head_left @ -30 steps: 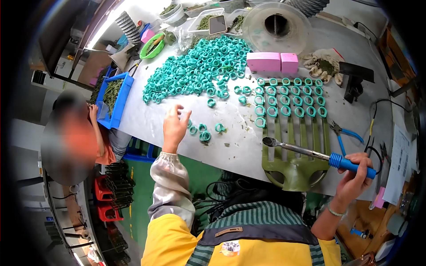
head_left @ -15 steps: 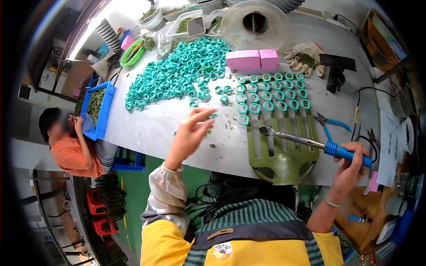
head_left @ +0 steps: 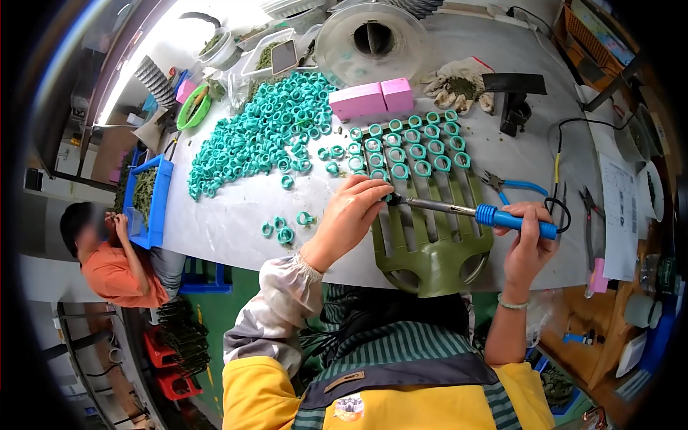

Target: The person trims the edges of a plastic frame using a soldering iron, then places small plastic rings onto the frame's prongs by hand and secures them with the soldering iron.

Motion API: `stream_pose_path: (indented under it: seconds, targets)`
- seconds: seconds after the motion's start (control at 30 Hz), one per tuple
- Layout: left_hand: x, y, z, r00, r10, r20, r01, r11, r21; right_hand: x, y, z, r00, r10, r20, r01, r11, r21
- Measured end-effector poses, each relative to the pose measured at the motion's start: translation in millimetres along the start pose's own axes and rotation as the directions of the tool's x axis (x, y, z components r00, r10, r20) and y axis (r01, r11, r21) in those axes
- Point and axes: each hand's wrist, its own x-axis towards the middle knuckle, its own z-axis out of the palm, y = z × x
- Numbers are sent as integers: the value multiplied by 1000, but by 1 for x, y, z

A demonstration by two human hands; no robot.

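Note:
In my right hand (head_left: 529, 240) is a soldering iron (head_left: 494, 215) with a blue handle, its metal shaft pointing left. My left hand (head_left: 351, 215) is closed at the iron's tip, fingertips pressed together on what looks like a teal ring, mostly hidden. Both are above the left side of an olive-green slotted rack (head_left: 433, 261). Rows of teal rings (head_left: 423, 168) sit on the rack's far part. Several loose rings (head_left: 284, 235) lie left of my left hand, and a large heap of teal rings (head_left: 251, 132) spreads beyond.
Pink blocks (head_left: 358, 102), a glove (head_left: 459, 82) and a black stand (head_left: 514, 107) are behind the rack. Blue-handled pliers (head_left: 523, 186) lie at right. The iron's cord (head_left: 557, 158) runs up the right side. A person in orange (head_left: 118, 269) sits left beside a blue crate (head_left: 159, 201).
My left hand has moved right, from open table to the iron's tip at the rack. My right hand has brought the iron slightly left and the tip up. The whole view has shifted.

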Motion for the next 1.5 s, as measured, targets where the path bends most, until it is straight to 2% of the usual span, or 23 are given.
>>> stream_pose_path:
  seconds: [0.2, 0.27, 0.33, 0.4, 0.5, 0.6, 0.63, 0.73, 0.77, 0.8, 0.87, 0.93, 1.0, 1.07, 1.1, 1.2, 1.37, 1.5]
  targets:
    - [-1, -4, -2, 999, 10, 33, -10, 1000, -4, 7, -20, -18, 1000, -12, -3, 12, 1000, -12]
    - [0, -4, -11, 994, 32, -108, -42, 995, -91, 7, -23, -21, 999, 2, -44, -2, 1000, -1]
    - [-10, -8, -39, 952, -245, -182, 209, 958, -197, 7, -23, -26, 998, 0, -70, 0, 1000, 2]
    - [-37, -33, -53, 874, -384, -299, 384, 921, -63, 6, -22, -29, 998, -12, -67, 12, 1000, 5]
    - [-78, -48, -57, 839, -472, -272, 531, 820, 214, 4, -26, -28, 997, 7, -75, -7, 1000, -9]
    - [-90, -57, -46, 830, -447, -333, 558, 661, 502, 4, -27, -26, 998, 23, -61, -22, 1000, 16]
    - [-90, -58, -41, 802, -495, -335, 598, 650, 469, 3, -27, -25, 998, 24, -62, -23, 1000, 13]
    - [-89, -63, -39, 857, -400, -325, 494, 817, 298, 4, -31, -23, 998, 13, -67, -13, 1000, 0]
    - [-86, -64, -40, 807, -507, -303, 542, 839, 40, 4, -32, -25, 998, 7, -65, -8, 1000, -6]
    - [-82, -58, -48, 791, -571, -220, 587, 810, 6, 3, -34, -26, 998, 0, -63, -1, 1000, -14]
    - [-69, -39, -54, 774, -626, -93, 560, 746, -359, 4, -37, -29, 997, -13, -78, 11, 1000, -24]
    - [-47, -7, -56, 860, -510, 17, 438, 720, -538, 4, -39, -31, 995, -20, -97, 17, 999, -35]
    - [-29, 13, -51, 949, -312, 52, 297, 821, -488, 5, -39, -31, 992, -27, -123, 21, 999, -48]
    - [-15, 20, -30, 970, -231, 76, 240, 850, -469, 5, -36, -33, 991, -18, -133, 12, 999, -49]
    - [-10, 23, -21, 969, -238, 67, 241, 850, -469, 5, -34, -33, 990, -14, -138, 8, 999, -49]
    - [6, 16, 2, 997, -17, -70, 6, 988, -152, 6, -24, -33, 992, -21, -126, 13, 998, -60]
    - [17, 10, 25, 996, -17, -86, 10, 997, -80, 5, -8, -23, 995, -12, -95, 12, 1000, -6]
    - [21, 6, 25, 998, 6, -62, -11, 996, -92, 7, -13, -24, 996, -51, -79, 46, 997, -68]
